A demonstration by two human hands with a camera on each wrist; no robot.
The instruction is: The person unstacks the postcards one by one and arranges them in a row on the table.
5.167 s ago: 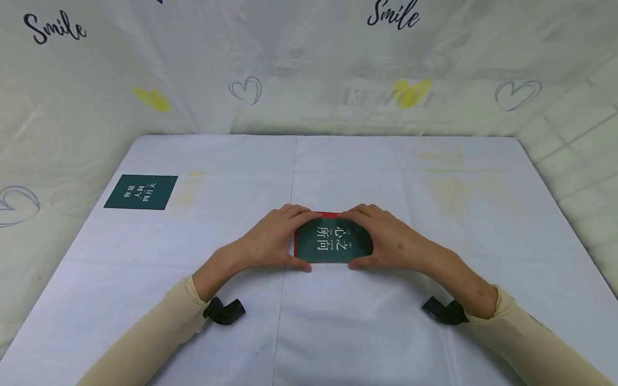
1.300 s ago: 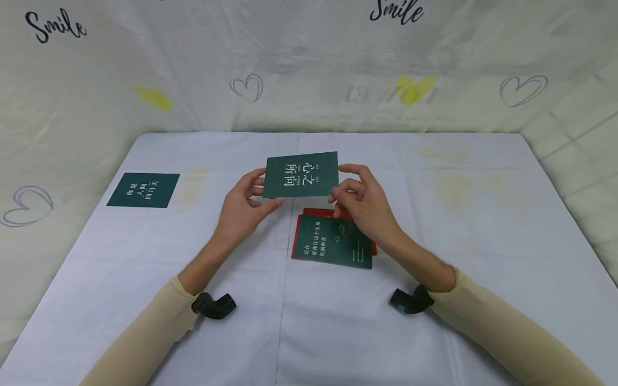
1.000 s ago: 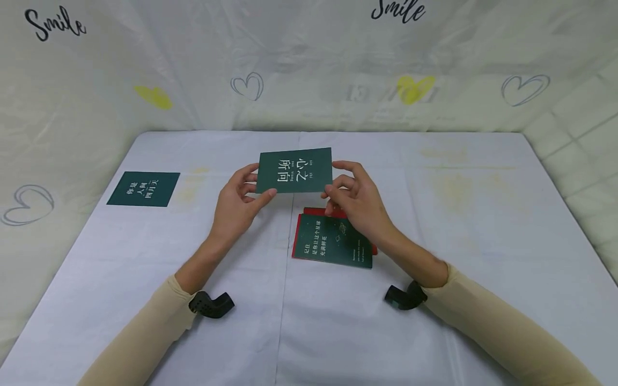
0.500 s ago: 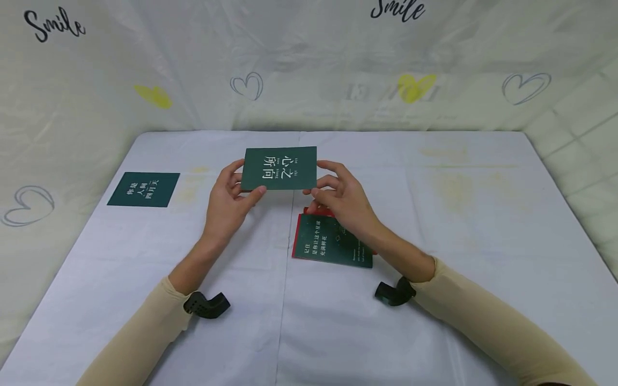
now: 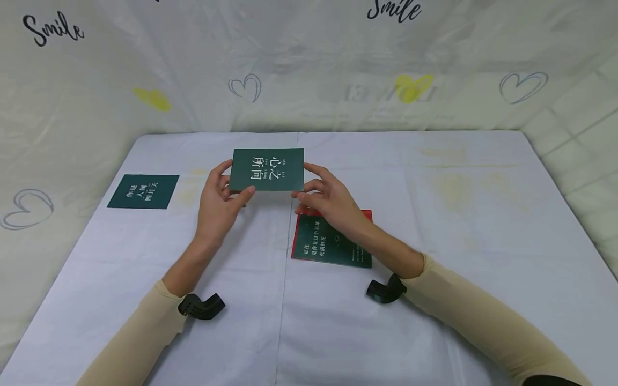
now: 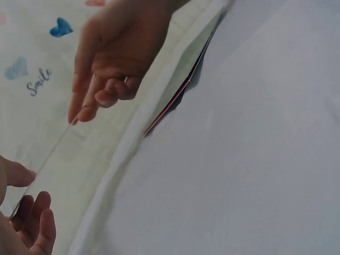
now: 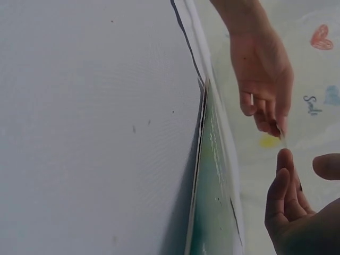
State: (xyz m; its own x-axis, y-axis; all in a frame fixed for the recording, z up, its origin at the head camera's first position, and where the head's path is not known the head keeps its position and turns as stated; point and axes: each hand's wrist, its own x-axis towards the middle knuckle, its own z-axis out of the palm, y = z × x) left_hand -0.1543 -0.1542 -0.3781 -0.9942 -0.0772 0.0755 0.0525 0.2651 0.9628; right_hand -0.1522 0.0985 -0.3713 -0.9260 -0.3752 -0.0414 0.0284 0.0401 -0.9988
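Green card [image 5: 267, 169], seemingly edge-pinched, aloft

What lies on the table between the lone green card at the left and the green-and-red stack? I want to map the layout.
In the head view, only bare white cloth and the left hand's forearm lie between the lone green card and the stack.

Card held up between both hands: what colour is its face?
Dark green card with white characters; clearest in the head view.
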